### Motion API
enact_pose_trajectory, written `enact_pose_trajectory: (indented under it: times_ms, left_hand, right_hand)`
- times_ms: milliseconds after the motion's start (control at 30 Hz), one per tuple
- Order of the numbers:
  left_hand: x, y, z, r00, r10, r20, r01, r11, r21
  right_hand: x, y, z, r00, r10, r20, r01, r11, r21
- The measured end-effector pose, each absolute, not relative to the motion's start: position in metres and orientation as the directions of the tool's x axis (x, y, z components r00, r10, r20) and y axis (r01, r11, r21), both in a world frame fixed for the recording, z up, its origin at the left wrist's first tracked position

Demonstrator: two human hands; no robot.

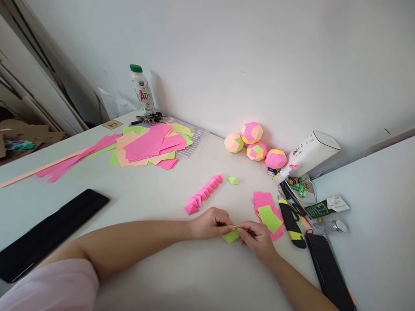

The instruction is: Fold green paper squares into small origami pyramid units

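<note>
My left hand (212, 223) and my right hand (257, 239) meet low in the middle of the view. Both are closed, pinching a small piece of green paper (231, 236) between thumbs and fingers. One edge of that paper looks folded, though the fingertips cover part of it. Just beyond my left hand runs a slanting row of pink folded paper units (204, 193). A single green folded unit (233, 180) lies farther back. Beside my right hand is a loose stack of pink paper pieces (263, 199) with a green paper piece (270, 219) on top.
Several paper balls (256, 152) sit against the wall near a white box (313, 151). A box cutter (292, 224) and a dark phone (329, 270) lie at right. Coloured paper sheets (149, 147), keys (152, 117), a bottle (142, 90) and a black slab (55, 233) are at left.
</note>
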State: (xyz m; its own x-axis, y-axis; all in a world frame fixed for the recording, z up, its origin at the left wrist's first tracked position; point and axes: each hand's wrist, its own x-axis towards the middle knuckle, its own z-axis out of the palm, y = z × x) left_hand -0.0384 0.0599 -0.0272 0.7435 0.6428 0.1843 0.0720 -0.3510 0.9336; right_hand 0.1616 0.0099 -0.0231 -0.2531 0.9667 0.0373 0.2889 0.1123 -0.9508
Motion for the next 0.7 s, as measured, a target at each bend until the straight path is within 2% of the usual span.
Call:
enact_pose_trajectory:
  times_ms: [533, 700]
  left_hand:
    - [-0.0391, 0.0585, -0.0222, 0.761, 0.614, 0.21, -0.008, -0.314, 0.949]
    - [-0.0388, 0.0585, -0.0193, 0.719, 0.679, 0.147, 0.057, -0.269, 0.962]
  right_hand:
    - [0.1614, 0.0092, -0.0222, -0.257, 0.966, 0.024, 0.283, 0.099, -0.954]
    - [0.1614, 0.0095, -0.021, -0.243, 0.97, -0.016, 0.25, 0.046, -0.967]
